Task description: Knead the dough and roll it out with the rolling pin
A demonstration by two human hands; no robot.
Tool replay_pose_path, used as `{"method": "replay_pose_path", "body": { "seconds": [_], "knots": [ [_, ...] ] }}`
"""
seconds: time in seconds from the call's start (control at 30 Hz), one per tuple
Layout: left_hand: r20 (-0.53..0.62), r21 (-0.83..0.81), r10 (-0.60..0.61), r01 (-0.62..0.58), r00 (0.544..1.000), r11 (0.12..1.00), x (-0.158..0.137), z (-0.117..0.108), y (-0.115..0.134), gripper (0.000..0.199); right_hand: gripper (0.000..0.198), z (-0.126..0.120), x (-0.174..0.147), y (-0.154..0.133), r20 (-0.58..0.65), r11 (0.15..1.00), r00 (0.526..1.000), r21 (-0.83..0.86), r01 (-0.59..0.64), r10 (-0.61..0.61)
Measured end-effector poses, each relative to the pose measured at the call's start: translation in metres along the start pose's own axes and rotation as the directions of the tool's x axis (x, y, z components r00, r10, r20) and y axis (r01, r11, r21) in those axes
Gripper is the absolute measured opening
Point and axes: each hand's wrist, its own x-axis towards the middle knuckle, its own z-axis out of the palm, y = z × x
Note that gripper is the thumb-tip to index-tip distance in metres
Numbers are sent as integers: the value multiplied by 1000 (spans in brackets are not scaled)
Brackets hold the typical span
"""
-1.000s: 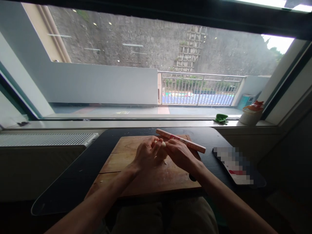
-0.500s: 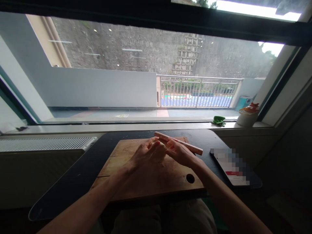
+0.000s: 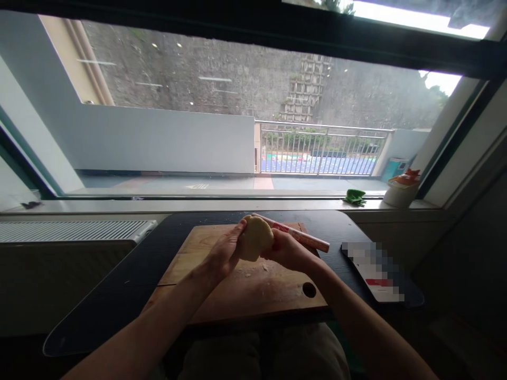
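A pale, rounded piece of dough point(image 3: 255, 240) is held up above the wooden board point(image 3: 214, 235), its flat face turned towards me. My left hand point(image 3: 226, 248) grips its left edge, with the thumb near the top. At its right edge my right hand point(image 3: 287, 248) is closed on it, the fingertips partly hidden. Behind the right hand a rolling-pin-like rod point(image 3: 312, 241) with a reddish wrapper lies slantwise over the board's far right corner. A few dough crumbs point(image 3: 265, 267) stick to the board below the dough.
The board rests on a dark table point(image 3: 119, 285) against a windowsill point(image 3: 222, 204). A partly blurred flat object point(image 3: 376, 272) lies on the table's right. On the sill are a green cloth-like item point(image 3: 355, 197) and a whitish container point(image 3: 401, 191). A radiator point(image 3: 79, 232) stands left.
The dough has been lifted off the board and tilted up, so its broad face shows. Both hands have shifted from over it to its two sides.
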Motion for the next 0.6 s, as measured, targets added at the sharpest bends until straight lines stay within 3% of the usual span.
{"method": "replay_pose_path", "body": {
  "seconds": [0.2, 0.27, 0.43, 0.5, 0.6],
  "knots": [
    [-108, -151, -115, 98, 987, 984, -6, -2, -2, 22, 32, -13, -7, 4, 214, 997, 977, 66, -38, 23],
    [-128, -172, -144, 121, 981, 978, -6, -1, -2, 22, 36, -11, -7, 5, 156, 996, 985, 38, -81, 74],
    [-227, -225, -128, 76, 965, 972, -1, 6, -9, 24, 41, 9, -5, 5, -135, 994, 985, 30, -106, 109],
    [-245, -147, -99, 64, 965, 987, -2, 2, -11, 27, 41, 8, -4, 5, -137, 993, 983, 43, -114, 119],
    [-160, 237, -2, 40, 987, 971, -7, -16, -6, 38, 41, -5, -5, 8, -49, 984, 986, 86, -158, 162]
  ]
}}
